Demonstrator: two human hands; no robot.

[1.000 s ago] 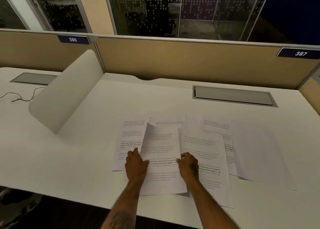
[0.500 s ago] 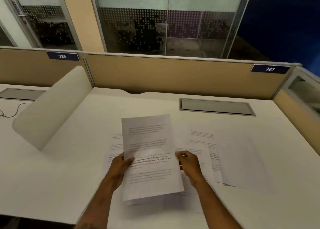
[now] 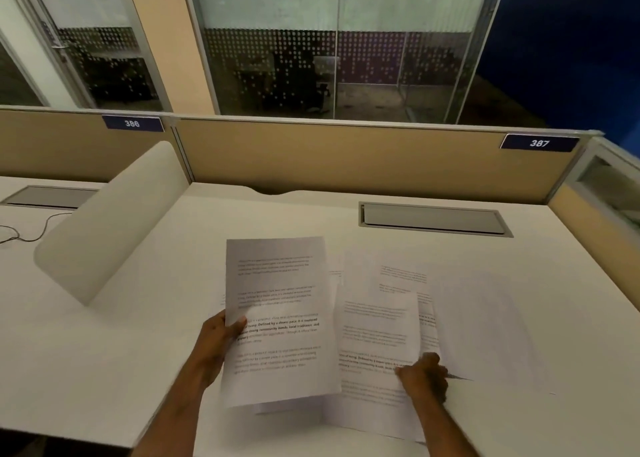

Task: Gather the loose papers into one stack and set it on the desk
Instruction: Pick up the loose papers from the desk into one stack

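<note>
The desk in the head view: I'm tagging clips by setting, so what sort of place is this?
Probably a library or shared study hall. The white desk sits between divider panels with seat number plates 386 and 387, has a cable hatch, and faces glass-walled rooms.

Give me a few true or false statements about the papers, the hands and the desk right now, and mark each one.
1. The left hand holds a printed sheet lifted off the desk. True.
2. The right hand is empty and raised in the air. False: it grips the edge of another sheet low over the desk.
3. The desk number plate on the right reads 387. True.
4. All papers are already in one stack. False: several still lie spread on the desk.
</note>
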